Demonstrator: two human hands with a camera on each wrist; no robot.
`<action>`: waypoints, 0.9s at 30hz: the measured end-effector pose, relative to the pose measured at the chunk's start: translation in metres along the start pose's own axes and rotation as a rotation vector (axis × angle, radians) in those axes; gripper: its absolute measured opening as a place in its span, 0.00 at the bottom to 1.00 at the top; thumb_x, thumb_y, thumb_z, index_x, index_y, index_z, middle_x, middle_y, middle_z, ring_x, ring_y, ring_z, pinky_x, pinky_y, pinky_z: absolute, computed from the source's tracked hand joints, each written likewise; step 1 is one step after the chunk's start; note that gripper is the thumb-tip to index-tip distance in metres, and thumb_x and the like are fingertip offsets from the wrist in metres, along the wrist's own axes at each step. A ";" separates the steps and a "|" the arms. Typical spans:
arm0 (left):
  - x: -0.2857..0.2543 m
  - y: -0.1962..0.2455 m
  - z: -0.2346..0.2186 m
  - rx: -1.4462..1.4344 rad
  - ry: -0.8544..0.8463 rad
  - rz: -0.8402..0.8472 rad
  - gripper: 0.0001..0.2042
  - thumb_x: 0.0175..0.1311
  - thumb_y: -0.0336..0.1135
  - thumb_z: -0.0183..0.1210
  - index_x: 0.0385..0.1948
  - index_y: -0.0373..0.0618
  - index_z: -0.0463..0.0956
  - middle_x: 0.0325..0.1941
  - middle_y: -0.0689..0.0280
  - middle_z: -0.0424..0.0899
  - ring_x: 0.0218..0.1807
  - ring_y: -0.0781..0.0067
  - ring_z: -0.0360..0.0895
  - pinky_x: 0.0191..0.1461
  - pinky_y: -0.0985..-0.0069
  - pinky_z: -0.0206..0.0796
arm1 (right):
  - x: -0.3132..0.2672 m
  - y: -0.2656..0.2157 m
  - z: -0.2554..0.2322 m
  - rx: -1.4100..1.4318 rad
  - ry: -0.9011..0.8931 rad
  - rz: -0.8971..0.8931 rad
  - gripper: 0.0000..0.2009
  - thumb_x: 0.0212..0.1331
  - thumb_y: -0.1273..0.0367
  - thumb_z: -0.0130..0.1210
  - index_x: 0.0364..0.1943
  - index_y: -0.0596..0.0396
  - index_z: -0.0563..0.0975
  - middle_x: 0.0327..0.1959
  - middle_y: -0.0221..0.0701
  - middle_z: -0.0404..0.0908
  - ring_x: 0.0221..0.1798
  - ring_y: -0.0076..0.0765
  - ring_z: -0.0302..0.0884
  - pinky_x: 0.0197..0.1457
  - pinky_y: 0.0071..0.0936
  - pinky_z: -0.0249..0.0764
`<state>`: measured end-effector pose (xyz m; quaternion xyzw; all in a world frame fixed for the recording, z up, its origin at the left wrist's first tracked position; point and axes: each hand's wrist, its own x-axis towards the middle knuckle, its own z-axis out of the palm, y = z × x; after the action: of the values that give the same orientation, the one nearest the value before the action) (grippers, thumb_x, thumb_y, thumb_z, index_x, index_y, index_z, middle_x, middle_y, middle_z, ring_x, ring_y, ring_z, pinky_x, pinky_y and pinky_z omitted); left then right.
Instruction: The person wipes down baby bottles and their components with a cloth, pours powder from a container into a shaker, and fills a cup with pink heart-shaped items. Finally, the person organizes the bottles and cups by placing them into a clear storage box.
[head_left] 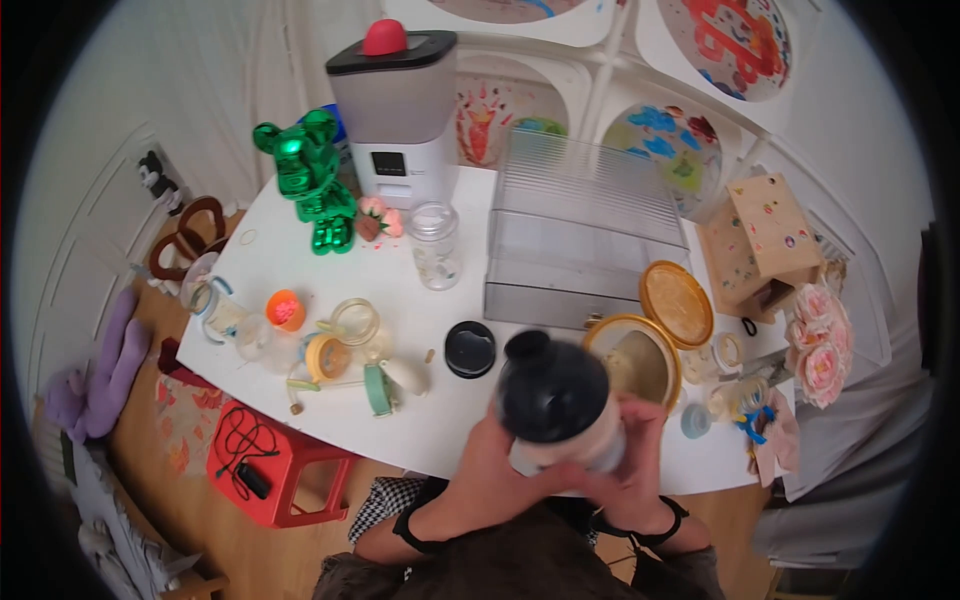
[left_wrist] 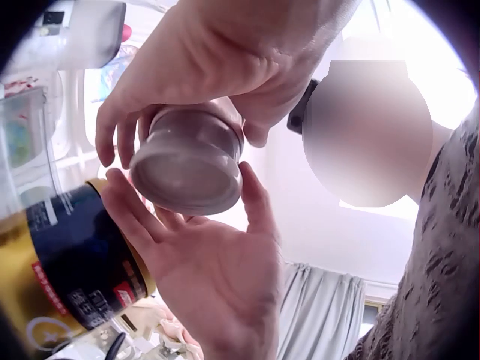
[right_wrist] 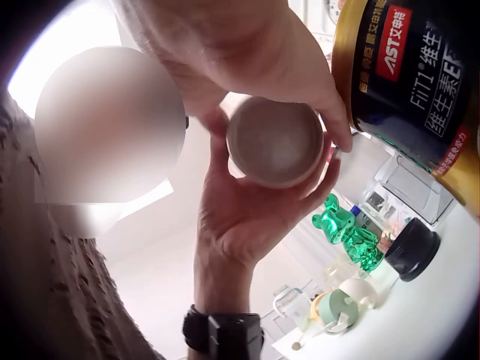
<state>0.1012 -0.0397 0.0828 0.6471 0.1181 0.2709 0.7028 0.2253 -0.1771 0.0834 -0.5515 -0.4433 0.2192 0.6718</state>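
A cup-like bottle with a black lid [head_left: 555, 390] is held up over the table's front edge, close to the body. My left hand [head_left: 495, 475] grips it from the left side and my right hand [head_left: 638, 465] from the right, fingers curled round it. The left wrist view looks up at the bottle's rounded base [left_wrist: 187, 176], between my left hand [left_wrist: 225, 60] above and my right hand [left_wrist: 217, 277] below. In the right wrist view the base [right_wrist: 276, 142] shows between my right hand [right_wrist: 232, 52] and left hand [right_wrist: 247, 217]. Its contents cannot be made out.
Right behind the bottle stands an open gold tin [head_left: 635, 365], its lid [head_left: 677, 305] leaning beside it. A black round cap [head_left: 470, 349] lies left of the bottle. Farther back are a clear box [head_left: 570, 265], a jar [head_left: 436, 250] and a dispenser [head_left: 400, 130]. Small containers stand on both sides.
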 end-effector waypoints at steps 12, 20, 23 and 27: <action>-0.033 -0.040 -0.073 0.337 0.244 0.057 0.41 0.38 0.27 0.79 0.61 0.44 0.69 0.59 0.60 0.78 0.62 0.64 0.78 0.65 0.69 0.69 | 0.032 -0.009 0.059 -0.586 -0.421 -0.075 0.50 0.53 0.58 0.73 0.72 0.67 0.53 0.67 0.56 0.63 0.70 0.65 0.63 0.71 0.48 0.65; -0.033 -0.066 -0.061 0.206 0.266 0.197 0.39 0.42 0.30 0.78 0.63 0.43 0.69 0.65 0.56 0.76 0.66 0.60 0.76 0.68 0.68 0.68 | 0.029 0.014 0.068 -0.612 -0.387 -0.128 0.48 0.49 0.59 0.75 0.71 0.64 0.58 0.67 0.52 0.66 0.71 0.66 0.63 0.71 0.49 0.66; -0.033 -0.062 -0.060 0.188 0.243 0.139 0.39 0.45 0.32 0.77 0.64 0.43 0.69 0.65 0.55 0.77 0.65 0.61 0.78 0.67 0.69 0.70 | 0.031 0.017 0.067 -0.584 -0.330 -0.185 0.46 0.45 0.60 0.78 0.68 0.61 0.64 0.65 0.49 0.70 0.71 0.61 0.67 0.70 0.47 0.69; -0.032 -0.051 -0.062 0.332 0.206 0.076 0.40 0.47 0.35 0.76 0.66 0.42 0.68 0.62 0.55 0.81 0.62 0.62 0.81 0.64 0.70 0.73 | 0.033 0.017 0.063 -0.515 -0.263 -0.223 0.41 0.40 0.63 0.80 0.63 0.60 0.73 0.63 0.47 0.75 0.69 0.53 0.73 0.68 0.43 0.74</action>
<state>0.0550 -0.0052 0.0186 0.7268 0.2079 0.3389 0.5601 0.1927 -0.1115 0.0790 -0.6186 -0.6250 0.0940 0.4667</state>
